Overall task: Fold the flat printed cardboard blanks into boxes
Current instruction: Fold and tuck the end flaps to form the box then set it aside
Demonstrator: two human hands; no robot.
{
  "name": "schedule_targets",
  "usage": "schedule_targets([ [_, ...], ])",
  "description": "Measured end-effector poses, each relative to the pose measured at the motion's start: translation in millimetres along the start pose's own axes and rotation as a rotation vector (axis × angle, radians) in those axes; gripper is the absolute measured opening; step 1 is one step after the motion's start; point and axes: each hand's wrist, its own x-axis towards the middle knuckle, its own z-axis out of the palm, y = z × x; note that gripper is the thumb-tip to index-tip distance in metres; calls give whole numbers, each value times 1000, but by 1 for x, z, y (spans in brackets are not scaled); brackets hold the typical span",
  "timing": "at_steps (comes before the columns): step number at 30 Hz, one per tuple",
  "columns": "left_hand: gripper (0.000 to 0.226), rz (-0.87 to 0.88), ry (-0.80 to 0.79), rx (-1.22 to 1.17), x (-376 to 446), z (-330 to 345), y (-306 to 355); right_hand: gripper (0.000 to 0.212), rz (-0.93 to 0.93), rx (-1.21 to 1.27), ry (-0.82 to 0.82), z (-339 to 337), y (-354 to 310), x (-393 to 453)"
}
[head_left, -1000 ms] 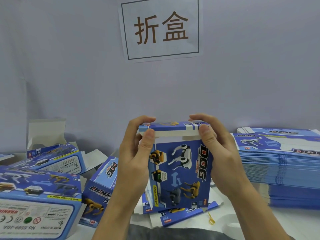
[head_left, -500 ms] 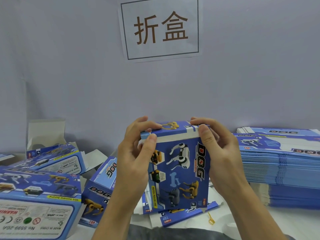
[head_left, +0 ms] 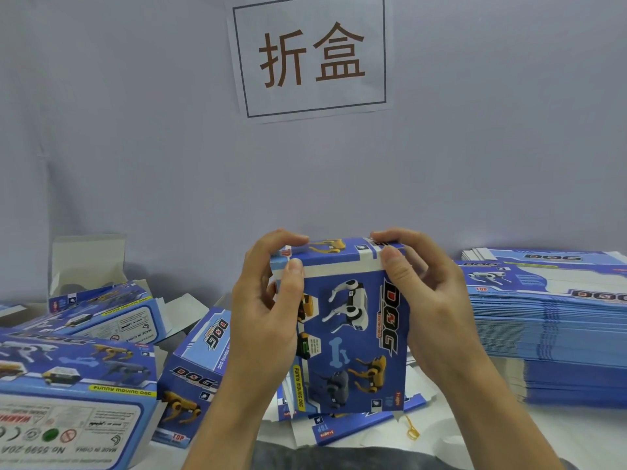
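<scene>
Since a second ago the top flap of the box (head_left: pixel 353 330) has come down further, its white front strip now narrower, and the fingers of both hands have crept up over the top panel. That box stands upright in the air between the two hands, above the near middle of the table (head_left: pixel 576 435), its blue printed face with toy dogs and the word DOG turned toward the camera.

On its left side, the left hand (head_left: pixel 268 317) grips the upper corner: the thumb lies flat on the front face just under the top edge, and the curled fingers (head_left: pixel 281 237) reach over onto the top panel. On its right side, the right hand (head_left: pixel 431 300) mirrors this, thumb pressed on the front upper right corner, fingers curled over the top edge, palm against the side wall. Both hands are clamped on the box, so its top end sits pinched between thumbs in front and fingertips above.

Under the box lies a flat blank (head_left: pixel 359 429) near the front edge. A tall stack of flat blanks (head_left: pixel 556 334) fills the table's right side. Folded boxes (head_left: pixel 78 385) crowd the left side. A paper sign (head_left: pixel 310 54) hangs on the wall behind.
</scene>
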Motion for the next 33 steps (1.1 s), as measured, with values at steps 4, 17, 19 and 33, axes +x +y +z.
schedule_targets([
  [4,16,-15,7,-17,0,1,-1,9,9,16,-7,-3,1,1],
  [17,11,-11,-35,-70,0,-1,-5,8,14,19,27,-2,5,0],
  [19,16,-21,-51,-116,1,-5,-7,6,14,14,35,-1,7,1],
  [33,25,-20,-284,-234,3,-17,-11,14,66,22,82,-9,9,4],
])
